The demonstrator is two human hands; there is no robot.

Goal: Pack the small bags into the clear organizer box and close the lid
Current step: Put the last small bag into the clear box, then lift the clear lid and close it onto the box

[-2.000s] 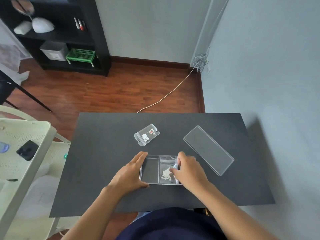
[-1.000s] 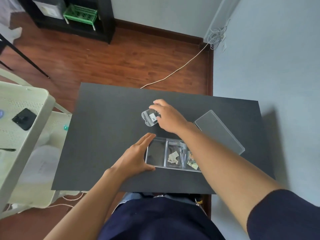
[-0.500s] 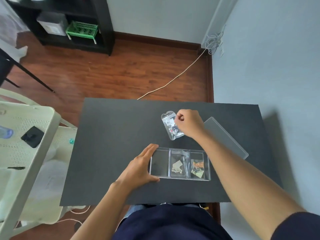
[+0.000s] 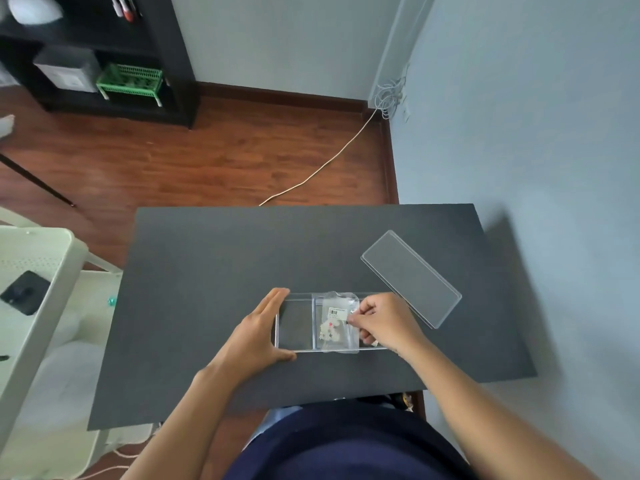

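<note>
A: While the left hand [image 4: 258,336] braces the near-left end of the clear organizer box [image 4: 294,325], fingers flat and spread against its wall and gripping nothing, what is the right hand [image 4: 386,323] doing?

B: It pinches the edge of a small zip bag [image 4: 334,323] between thumb and curled fingers, holding it over the middle compartment. The bag carries a barcode label and some small pink and dark pieces. It looks slightly longer than the box is deep, its near edge overlapping the front wall.

A: And the other compartments?

B: The left one appears empty. The right one is mostly hidden under the right hand, so its contents cannot be told.

A: How should the bag go in?

B: Probably shifted left to the free compartment, or tucked so its corners sit below the rim. Slack plastic riding over a divider would likely keep the lid from seating. The bracing hand should stay put; the light box could slide on the black table [image 4: 214,258].

A: Where is the lid?

B: The clear lid [image 4: 412,277] lies flat further back to the right, apart from the box, not yet fitted.
</note>
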